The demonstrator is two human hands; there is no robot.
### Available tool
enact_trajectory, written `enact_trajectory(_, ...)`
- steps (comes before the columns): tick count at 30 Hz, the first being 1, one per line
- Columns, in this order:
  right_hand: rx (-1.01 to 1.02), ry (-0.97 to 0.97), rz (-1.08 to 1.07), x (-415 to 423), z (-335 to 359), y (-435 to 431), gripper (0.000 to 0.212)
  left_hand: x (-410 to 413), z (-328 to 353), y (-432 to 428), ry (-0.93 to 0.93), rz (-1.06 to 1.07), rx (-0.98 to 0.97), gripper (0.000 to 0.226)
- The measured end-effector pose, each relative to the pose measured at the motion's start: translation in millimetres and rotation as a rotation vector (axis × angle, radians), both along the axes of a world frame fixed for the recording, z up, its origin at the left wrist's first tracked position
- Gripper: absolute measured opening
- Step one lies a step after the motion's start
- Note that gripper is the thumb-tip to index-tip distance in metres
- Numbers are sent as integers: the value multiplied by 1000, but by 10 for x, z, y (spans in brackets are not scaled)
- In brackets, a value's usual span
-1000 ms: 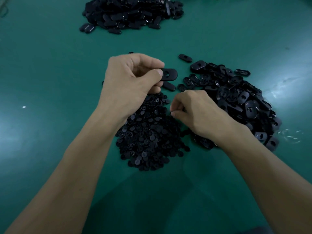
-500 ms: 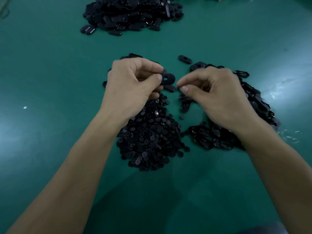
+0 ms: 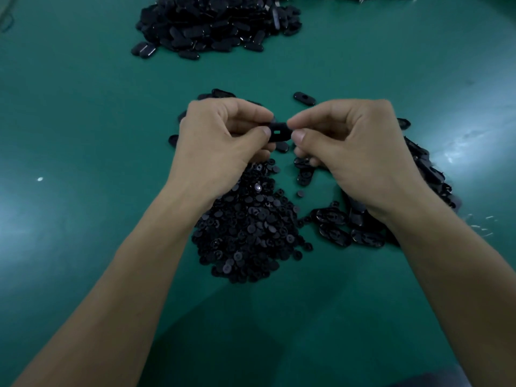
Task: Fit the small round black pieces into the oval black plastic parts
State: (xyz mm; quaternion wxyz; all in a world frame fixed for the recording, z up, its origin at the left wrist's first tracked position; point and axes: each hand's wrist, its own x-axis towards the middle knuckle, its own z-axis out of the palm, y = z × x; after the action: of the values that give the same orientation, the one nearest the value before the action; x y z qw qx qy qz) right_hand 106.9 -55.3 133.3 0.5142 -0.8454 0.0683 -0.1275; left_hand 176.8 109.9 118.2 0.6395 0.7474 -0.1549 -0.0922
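Note:
One oval black plastic part (image 3: 278, 132) with a small hole in its middle is held above the table between both hands. My left hand (image 3: 223, 143) pinches its left end with thumb and fingers. My right hand (image 3: 351, 146) pinches its right end; whether a small round piece is between those fingertips is hidden. Below the hands lies a heap of small round black pieces (image 3: 251, 227). A heap of oval parts (image 3: 430, 174) lies to the right, partly hidden under my right hand and wrist.
A large heap of black oval parts (image 3: 215, 23) lies at the far edge of the green table (image 3: 83, 121). A single oval part (image 3: 304, 98) lies just beyond my hands. A few oval parts (image 3: 335, 230) sit near my right wrist.
My right hand rose from the heap of round pieces and moved left and up to the oval part in my left hand. Both hands now meet on that part.

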Motion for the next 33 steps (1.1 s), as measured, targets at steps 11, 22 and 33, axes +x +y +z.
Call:
enact_trajectory(11,-43,-33,-47,32,8,27,12,-39,26,-32,16,-34,-64,18)
enact_trajectory(22,-84,-59,-136,44,21,64,20,-9,-19,-31,91,-38,-162,16)
enact_trajectory(33,-216,-19,-81,36,88,106,26,-35,-13,-52,46,-74,-132,21)
